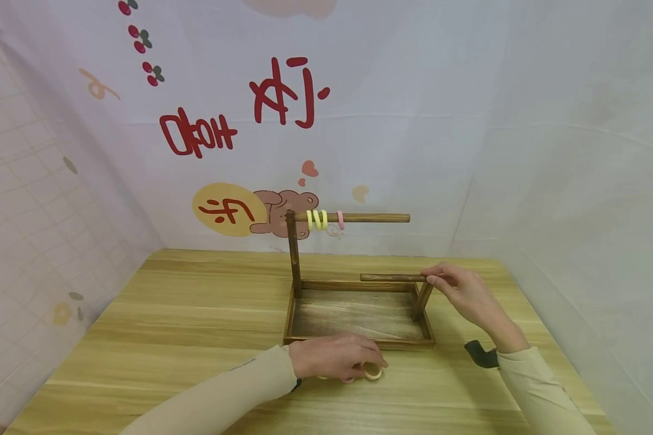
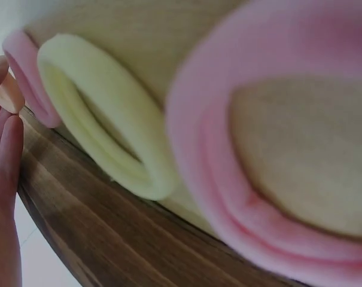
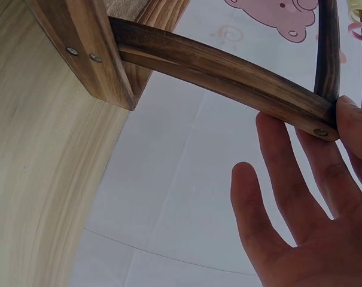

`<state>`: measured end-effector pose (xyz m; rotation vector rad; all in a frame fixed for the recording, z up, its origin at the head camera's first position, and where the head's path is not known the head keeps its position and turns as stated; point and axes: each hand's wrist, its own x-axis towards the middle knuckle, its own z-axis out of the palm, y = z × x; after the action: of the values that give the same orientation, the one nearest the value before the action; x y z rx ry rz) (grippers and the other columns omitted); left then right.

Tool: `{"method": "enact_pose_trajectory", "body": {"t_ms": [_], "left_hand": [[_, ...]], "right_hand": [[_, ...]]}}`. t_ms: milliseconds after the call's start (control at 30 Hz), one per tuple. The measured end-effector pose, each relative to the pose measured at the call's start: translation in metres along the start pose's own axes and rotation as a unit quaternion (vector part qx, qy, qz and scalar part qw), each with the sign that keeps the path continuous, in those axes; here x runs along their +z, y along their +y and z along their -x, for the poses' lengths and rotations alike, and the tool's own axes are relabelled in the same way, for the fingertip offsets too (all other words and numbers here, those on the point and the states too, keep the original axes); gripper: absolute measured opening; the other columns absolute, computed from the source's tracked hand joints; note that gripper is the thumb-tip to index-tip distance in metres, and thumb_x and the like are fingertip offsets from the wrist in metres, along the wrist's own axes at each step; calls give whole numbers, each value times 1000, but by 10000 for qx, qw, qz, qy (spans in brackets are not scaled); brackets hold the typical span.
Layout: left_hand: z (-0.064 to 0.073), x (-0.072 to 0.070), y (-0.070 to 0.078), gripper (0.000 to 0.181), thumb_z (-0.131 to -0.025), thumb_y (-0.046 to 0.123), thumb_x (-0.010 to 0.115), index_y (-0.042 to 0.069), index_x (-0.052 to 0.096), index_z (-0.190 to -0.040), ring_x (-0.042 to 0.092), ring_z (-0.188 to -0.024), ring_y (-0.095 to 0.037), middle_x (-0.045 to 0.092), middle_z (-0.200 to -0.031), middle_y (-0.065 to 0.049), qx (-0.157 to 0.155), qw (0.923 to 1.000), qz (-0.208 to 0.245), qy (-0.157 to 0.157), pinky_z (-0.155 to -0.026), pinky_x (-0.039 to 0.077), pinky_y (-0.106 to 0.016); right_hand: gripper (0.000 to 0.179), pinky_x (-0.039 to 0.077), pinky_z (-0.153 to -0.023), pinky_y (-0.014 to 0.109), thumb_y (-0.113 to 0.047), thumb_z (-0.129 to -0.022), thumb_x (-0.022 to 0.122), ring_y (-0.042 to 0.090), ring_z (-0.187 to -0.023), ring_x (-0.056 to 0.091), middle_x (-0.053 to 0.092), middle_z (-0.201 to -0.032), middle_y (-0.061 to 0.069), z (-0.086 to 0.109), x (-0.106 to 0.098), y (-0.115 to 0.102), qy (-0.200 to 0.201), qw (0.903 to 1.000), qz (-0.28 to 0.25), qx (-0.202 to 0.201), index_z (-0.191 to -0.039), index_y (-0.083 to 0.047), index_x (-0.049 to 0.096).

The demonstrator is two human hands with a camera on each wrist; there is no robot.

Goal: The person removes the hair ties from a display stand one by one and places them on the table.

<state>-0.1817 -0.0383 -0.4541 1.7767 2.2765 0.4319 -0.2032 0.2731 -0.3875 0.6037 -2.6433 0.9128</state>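
A dark wooden rack (image 1: 359, 338) has a tray base, a tall post with an upper bar and a shorter post with a lower bar (image 1: 386, 278). My right hand (image 1: 462, 293) pinches the top corner of the short post, thumb on one side and fingers (image 3: 282, 155) on the other. In front of the tray, my left hand (image 1: 340, 357) reaches down with fingers curled at a yellow ring (image 1: 373, 376), seemingly pinching it. The left wrist view has a large pink ring (image 2: 195, 143), another yellow ring (image 2: 103, 119) and a farther pink ring (image 2: 28, 78) beside the tray edge.
On the upper bar (image 1: 375, 217) hang several yellow rings (image 1: 317, 220) and one pink ring (image 1: 340, 220). A wooden table (image 1: 196, 314) bears the rack. Printed white cloth (image 1: 392, 157) stands behind and at both sides.
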Motion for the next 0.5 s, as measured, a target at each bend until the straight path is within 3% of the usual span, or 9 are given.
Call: {"method": "enact_pose_trajectory", "body": {"t_ms": [200, 367, 433, 500], "left_hand": [[3, -2, 1, 46, -95, -1, 71, 15, 65, -138, 56, -117, 3, 64, -137, 8, 82, 9995, -287, 66, -88, 40, -4], [7, -7, 4, 36, -103, 7, 66, 13, 65, -138, 55, -87, 8, 65, -135, 5, 51, 9998, -106, 179, -78, 42, -4], [9, -10, 5, 33, -104, 11, 64, 13, 67, -137, 56, -87, 8, 66, -133, 5, 46, 9992, -202, 353, -81, 44, -5], [12, -15, 7, 31, -105, 15, 64, 13, 68, -135, 61, -97, 6, 68, -130, 5, 25, 9974, -402, 592, -90, 45, -7]], "right_hand": [[18, 59, -83, 46, -16, -104, 65, 30, -99, 75, 76, -115, 8, 0, 0, 0, -3, 10000, -3, 16, -118, -11, 76], [18, 59, -82, 46, -16, -105, 64, 31, -99, 75, 77, -115, 8, 0, 0, 0, -12, 10000, -6, 22, -117, -12, 76], [18, 59, -82, 46, -16, -105, 64, 31, -99, 75, 77, -114, 8, 0, 0, 1, -23, 10000, -14, 20, -117, -12, 76], [17, 59, -81, 45, -15, -105, 64, 31, -99, 75, 77, -114, 8, 0, 0, 1, -30, 10000, -19, 12, -117, -12, 76]]}}
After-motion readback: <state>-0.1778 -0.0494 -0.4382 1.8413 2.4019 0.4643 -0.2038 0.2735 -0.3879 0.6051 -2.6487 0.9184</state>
